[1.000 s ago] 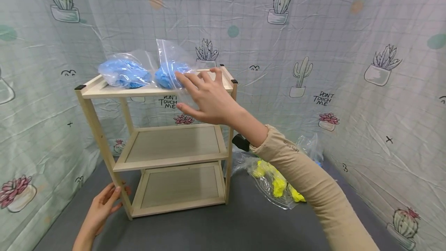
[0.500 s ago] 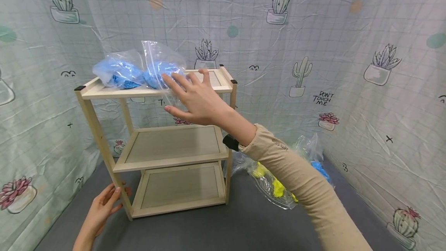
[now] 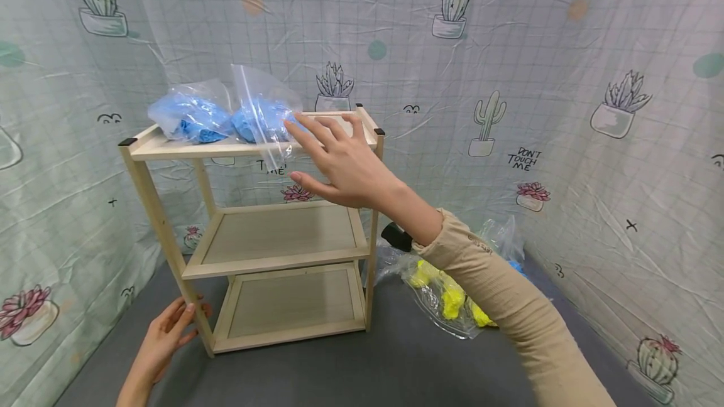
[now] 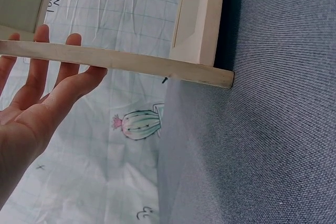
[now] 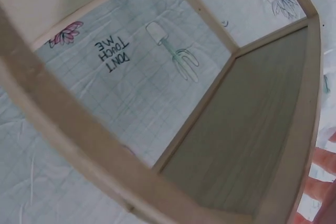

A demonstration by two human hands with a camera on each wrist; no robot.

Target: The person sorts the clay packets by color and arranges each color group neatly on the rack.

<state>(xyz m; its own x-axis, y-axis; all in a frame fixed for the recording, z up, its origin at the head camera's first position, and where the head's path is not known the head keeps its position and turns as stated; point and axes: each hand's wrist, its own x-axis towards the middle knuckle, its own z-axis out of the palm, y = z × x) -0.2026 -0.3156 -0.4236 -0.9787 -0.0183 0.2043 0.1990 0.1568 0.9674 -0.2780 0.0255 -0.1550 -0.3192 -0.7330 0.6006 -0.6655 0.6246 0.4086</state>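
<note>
A three-tier wooden shelf point(image 3: 277, 264) stands at centre left in the head view. Two clear zip bags of crumpled blue stuff lie side by side on its top board: the left bag point(image 3: 192, 115) and the right bag point(image 3: 260, 115), whose zip edge hangs over the front. My right hand point(image 3: 353, 165) is by the right bag, fingers spread, fingertips overlapping its right side in this view. Low on the shelf's front left post point(image 4: 136, 65), my left hand point(image 4: 44, 103) holds on, thumb on one side and fingers on the other.
Right of the shelf, a clear bag with yellow lumps point(image 3: 452, 300) lies on the dark grey surface point(image 3: 317, 369). Behind my right sleeve point(image 3: 503, 287) is another clear plastic bag point(image 3: 503, 234) with some blue showing. A cactus-print curtain point(image 3: 396, 11) surrounds everything.
Both blue-filled bags shifted left along the top board as my right hand moved left. Then the hand drew back to the right while the bags stayed. My left hand kept its place.
</note>
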